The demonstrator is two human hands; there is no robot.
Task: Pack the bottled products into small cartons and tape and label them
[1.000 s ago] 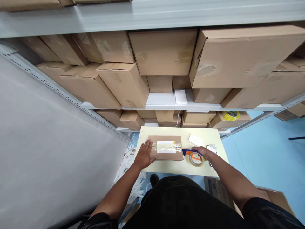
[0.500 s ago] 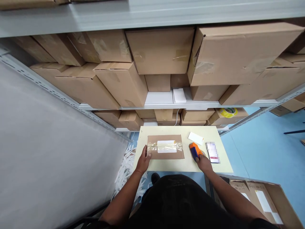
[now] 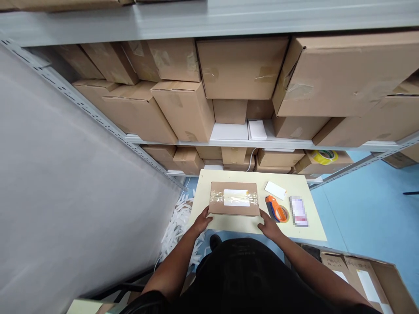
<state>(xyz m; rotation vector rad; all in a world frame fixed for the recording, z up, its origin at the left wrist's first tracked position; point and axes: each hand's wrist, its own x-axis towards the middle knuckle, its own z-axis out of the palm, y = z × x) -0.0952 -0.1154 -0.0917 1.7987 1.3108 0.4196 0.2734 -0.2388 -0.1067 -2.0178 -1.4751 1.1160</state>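
Observation:
A small taped cardboard box [image 3: 234,210] with a white label [image 3: 236,197] under clear tape is at the left of the cream table [image 3: 229,223]. My left hand [image 3: 201,220] grips its near left corner, thumb toward the front. At the near right corner my right hand [image 3: 270,225] holds the box from the other side, its thumb apart from the fingers. Just right of that hand lies an orange and blue tape dispenser [image 3: 276,209] with a roll of tape. Whether the box is lifted off the table, I cannot tell.
A white label pad [image 3: 275,190] and a phone [image 3: 298,211] lie on the table's right side. Shelves [image 3: 240,143] of cardboard boxes stand behind, with a yellow tape roll [image 3: 324,157]. White paper strips [image 3: 179,224] litter the floor at left. An open carton [image 3: 376,272] is at lower right.
My right hand has let go of the tape dispenser, now lying on the table, and moved left to the box. My left hand has slid to the box's near corner. The view has shifted slightly.

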